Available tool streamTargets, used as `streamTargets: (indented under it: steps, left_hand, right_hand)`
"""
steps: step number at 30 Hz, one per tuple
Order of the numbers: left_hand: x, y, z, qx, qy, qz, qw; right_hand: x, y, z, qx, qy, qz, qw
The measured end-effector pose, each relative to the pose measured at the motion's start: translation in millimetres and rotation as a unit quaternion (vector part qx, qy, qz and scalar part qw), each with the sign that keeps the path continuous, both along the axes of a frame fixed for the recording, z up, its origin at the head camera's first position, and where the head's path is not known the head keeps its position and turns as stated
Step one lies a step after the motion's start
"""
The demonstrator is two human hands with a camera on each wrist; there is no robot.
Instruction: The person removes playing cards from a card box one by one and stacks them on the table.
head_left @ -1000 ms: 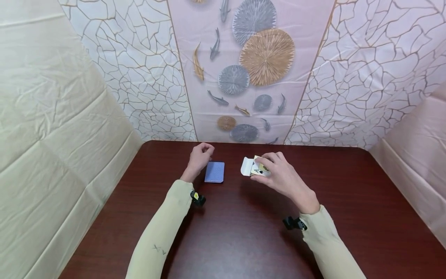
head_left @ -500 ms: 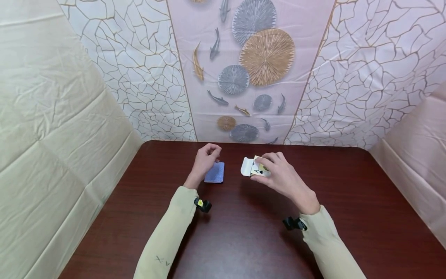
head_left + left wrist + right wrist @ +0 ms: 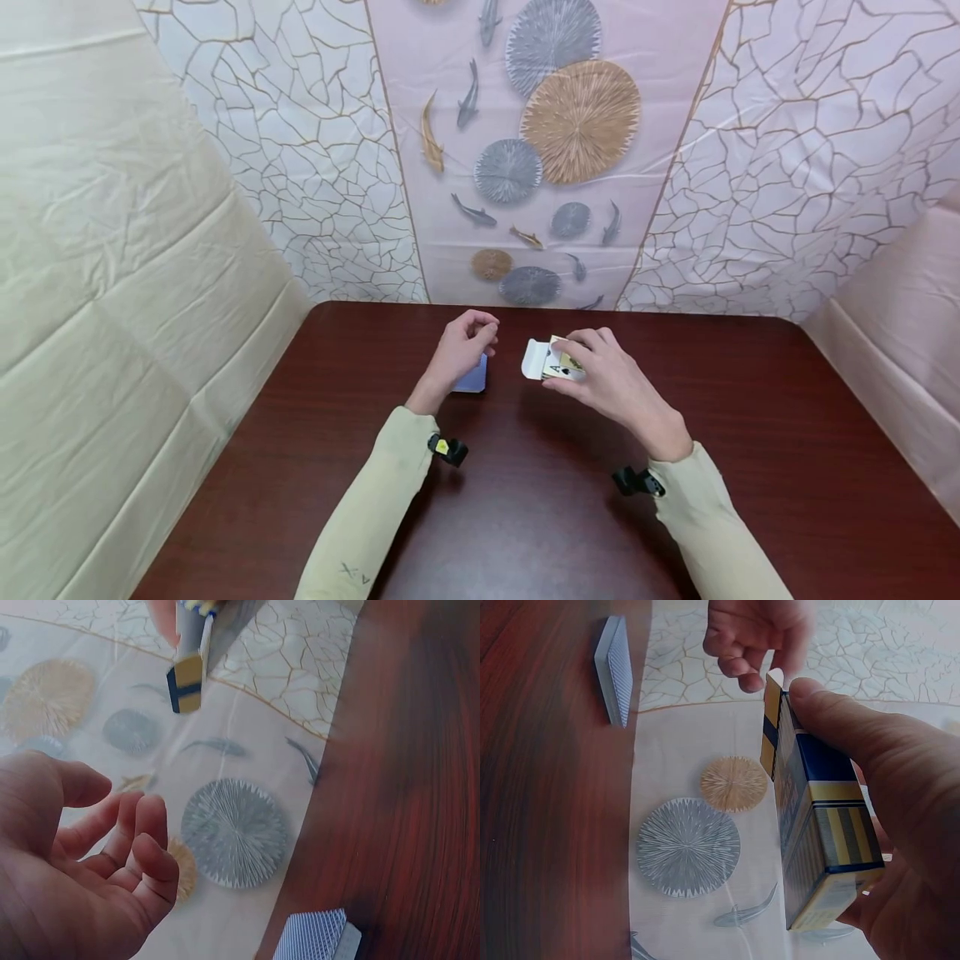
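Observation:
My right hand (image 3: 615, 379) grips a playing-card box (image 3: 558, 365) above the table, its white end flap (image 3: 533, 358) folded out to the left. An ace of spades shows on the upper face. In the right wrist view the box (image 3: 814, 802) has blue, gold and striped sides, with the thumb along one edge. My left hand (image 3: 461, 354) hovers to the left of the box, apart from it, fingers loosely bent around nothing. Beneath it lies a blue-backed deck of cards (image 3: 471, 381), partly hidden; the right wrist view shows the whole stack (image 3: 615, 671).
The dark red-brown table (image 3: 525, 517) ends at a patterned cloth wall (image 3: 525, 167) close behind the hands. A pale cloth (image 3: 135, 292) hangs along the left side. Each sleeve carries a small black wrist camera (image 3: 637, 482).
My left hand has moved right, from beside the deck to over its upper part, covering more of it. The right hand and the box have stayed in place.

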State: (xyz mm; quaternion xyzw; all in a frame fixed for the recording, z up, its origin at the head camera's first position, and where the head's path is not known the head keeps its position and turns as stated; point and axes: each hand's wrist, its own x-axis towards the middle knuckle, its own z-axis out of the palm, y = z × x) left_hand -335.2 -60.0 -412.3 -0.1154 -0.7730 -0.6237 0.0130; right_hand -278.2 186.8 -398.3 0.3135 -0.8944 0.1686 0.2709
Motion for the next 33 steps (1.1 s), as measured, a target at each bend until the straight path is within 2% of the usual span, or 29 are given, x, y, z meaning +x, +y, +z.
streamTargets:
  steps: [5,11,20,33]
  left_hand:
    - [10.1,5,6.1,-0.009,-0.005,-0.023,0.9997]
    - [19.3,12,9.3,-0.027,-0.011,-0.036,0.9989]
    - [32.5,23,21.9,-0.039,-0.025,-0.073,0.9963]
    - [35.3,34,15.5,-0.007,-0.036,-0.099,0.9943]
  right_hand:
    - [0.3,-1,0.5,-0.001,0.003,0.0,1.0]
    - [0.4,-1,0.4,-0.004,0.001,0.0,1.0]
    - [-0.4,-1,-0.3,-0.01,0.009,0.004,1.0]
    - [0.3,-2,1.1,-0.014,0.01,0.007,1.0]
